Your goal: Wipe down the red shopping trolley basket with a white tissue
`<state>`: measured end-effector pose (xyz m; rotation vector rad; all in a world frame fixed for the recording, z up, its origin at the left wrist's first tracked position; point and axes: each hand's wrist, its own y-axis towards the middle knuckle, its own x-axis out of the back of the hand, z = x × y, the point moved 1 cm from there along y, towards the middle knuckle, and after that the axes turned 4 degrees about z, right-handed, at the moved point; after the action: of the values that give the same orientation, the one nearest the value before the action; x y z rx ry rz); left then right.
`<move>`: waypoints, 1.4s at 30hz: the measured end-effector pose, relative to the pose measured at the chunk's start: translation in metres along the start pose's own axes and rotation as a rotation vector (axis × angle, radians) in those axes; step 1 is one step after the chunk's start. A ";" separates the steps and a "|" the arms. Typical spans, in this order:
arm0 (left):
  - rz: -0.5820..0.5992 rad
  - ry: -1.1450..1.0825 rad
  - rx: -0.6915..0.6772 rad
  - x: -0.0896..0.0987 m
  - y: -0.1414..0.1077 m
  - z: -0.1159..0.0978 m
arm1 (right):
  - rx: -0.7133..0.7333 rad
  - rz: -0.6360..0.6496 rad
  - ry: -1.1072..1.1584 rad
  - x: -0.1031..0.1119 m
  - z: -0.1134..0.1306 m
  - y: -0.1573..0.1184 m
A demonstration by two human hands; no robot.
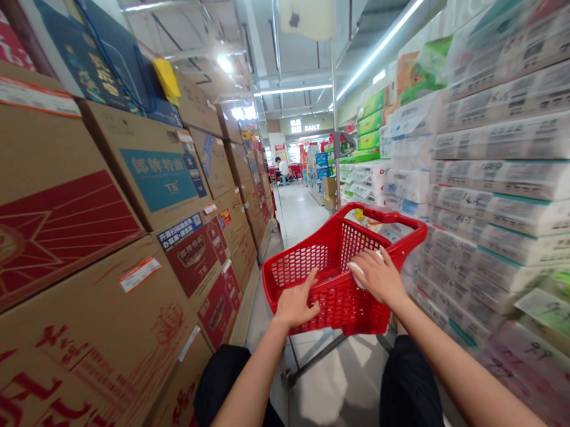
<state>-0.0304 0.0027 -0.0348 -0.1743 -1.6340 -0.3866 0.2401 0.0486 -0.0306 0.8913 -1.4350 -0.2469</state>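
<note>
I have the red cart (337,305) between my two knees, on the pale floor (297,216), its handle (388,216) off to my right. My right grip (375,274) is bent over the near rim, closed on a white wad (356,274), perhaps tissue. My left grip (295,303) is spread, index stretched out, with nothing in it that I can make out; I can't tell whether it touches the rim.

Neither grip has the handle, so I judge a sideways push could set the cart rolling, since I see a wheel (291,379) below it. Leaning hard on one rim might tip it. If my right fingers loosen, the wad could drop into the basket.

Further out, boxes (171,180) line the left and paper packs (499,175) the right; a swung cart or elbow could knock either stack.
</note>
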 end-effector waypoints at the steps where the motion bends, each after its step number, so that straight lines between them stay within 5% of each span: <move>1: 0.001 -0.003 -0.001 0.000 0.001 0.002 | -0.019 -0.019 -0.015 -0.003 -0.004 0.000; 5: -0.026 -0.008 -0.017 -0.001 0.004 0.004 | -0.048 -0.030 -0.027 -0.018 0.023 -0.003; 9: -0.041 -0.002 -0.012 -0.002 0.007 0.003 | 0.069 0.016 0.016 -0.026 0.073 -0.010; 11: -0.041 -0.006 -0.006 -0.004 0.007 0.004 | 0.136 0.036 0.026 -0.026 0.079 -0.012; 13: -0.044 -0.025 -0.012 -0.005 0.007 0.005 | 0.171 0.048 0.018 -0.024 0.064 -0.012; 18: -0.048 -0.075 -0.052 -0.010 0.009 0.005 | 0.025 0.016 -0.050 -0.012 -0.017 -0.010; 21: -0.031 -0.063 -0.046 -0.011 0.012 0.000 | -0.042 -0.004 -0.074 -0.010 -0.038 -0.008; 25: -0.005 -0.039 -0.026 -0.010 0.014 -0.005 | -0.088 -0.012 -0.025 -0.019 0.003 -0.008; 29: -0.034 -0.041 -0.023 -0.008 0.010 -0.006 | 0.029 0.036 0.092 -0.024 0.073 -0.013; 32: -0.027 -0.043 -0.021 -0.007 0.007 -0.005 | 0.120 0.060 0.140 -0.017 0.093 -0.013; 36: -0.017 -0.041 -0.034 -0.007 0.002 -0.007 | 0.164 0.092 0.123 -0.003 0.052 -0.005; 39: -0.009 -0.029 -0.026 -0.009 -0.001 -0.012 | 0.043 0.052 0.051 0.003 0.005 0.002; 42: -0.025 -0.041 -0.016 -0.012 -0.003 -0.017 | -0.032 0.036 0.012 0.003 -0.010 0.006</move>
<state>-0.0141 -0.0042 -0.0458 -0.1749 -1.6753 -0.4179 0.2473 0.0543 -0.0231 0.8383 -1.4311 -0.2366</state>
